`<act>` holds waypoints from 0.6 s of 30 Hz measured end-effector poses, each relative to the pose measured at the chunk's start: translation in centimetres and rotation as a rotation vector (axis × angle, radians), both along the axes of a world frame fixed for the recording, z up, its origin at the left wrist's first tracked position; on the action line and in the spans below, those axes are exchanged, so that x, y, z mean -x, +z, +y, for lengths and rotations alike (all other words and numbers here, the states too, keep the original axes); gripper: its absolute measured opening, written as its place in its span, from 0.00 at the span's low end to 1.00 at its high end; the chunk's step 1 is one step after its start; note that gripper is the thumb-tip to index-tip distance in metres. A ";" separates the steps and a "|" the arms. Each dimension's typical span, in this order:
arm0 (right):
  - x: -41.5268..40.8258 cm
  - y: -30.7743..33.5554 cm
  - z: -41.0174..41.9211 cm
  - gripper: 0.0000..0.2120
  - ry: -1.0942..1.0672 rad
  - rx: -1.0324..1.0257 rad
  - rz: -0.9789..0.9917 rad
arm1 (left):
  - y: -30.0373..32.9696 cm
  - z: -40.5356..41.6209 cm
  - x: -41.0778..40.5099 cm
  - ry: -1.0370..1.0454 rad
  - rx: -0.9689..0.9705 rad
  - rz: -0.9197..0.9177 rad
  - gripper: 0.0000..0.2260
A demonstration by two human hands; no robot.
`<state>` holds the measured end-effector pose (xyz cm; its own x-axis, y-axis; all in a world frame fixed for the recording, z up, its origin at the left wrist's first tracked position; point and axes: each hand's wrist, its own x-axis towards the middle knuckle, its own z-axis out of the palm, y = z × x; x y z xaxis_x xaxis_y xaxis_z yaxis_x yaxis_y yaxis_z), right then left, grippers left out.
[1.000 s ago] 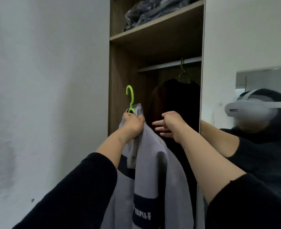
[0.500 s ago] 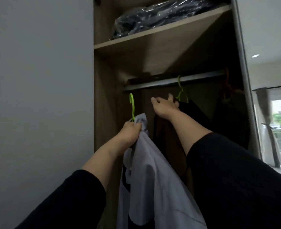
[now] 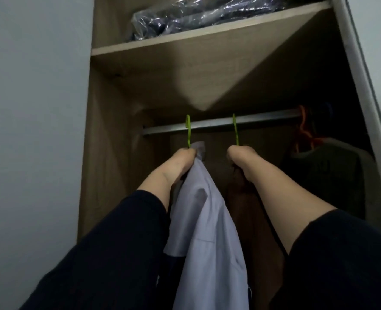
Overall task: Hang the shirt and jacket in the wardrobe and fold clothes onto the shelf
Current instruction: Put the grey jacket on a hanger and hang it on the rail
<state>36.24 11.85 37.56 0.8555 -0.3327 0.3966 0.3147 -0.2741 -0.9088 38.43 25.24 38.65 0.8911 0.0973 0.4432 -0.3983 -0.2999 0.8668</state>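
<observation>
Two thin green hangers [image 3: 188,130], both gripped by closed fingers (seemingly hooked on the rail [image 3: 218,125]).

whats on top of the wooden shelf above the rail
A dark bundle wrapped in shiny clear plastic lies on the light wooden shelf, near its front edge. What it holds, and anything behind it, is hidden from this low angle.
</observation>
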 end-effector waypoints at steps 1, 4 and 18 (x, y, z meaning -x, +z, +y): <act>-0.5 0.3 -0.1 0.19 0.006 0.014 -0.003 | 0.7 -0.5 -0.5 0.010 0.012 0.014 0.17; -2.1 1.0 -0.3 0.19 0.000 0.036 -0.025 | 2.7 -1.2 -2.0 0.009 -0.023 -0.004 0.16; -6.4 -0.5 -1.0 0.24 -0.063 0.145 -0.068 | 2.0 -0.7 -8.6 -0.056 -0.027 -0.002 0.17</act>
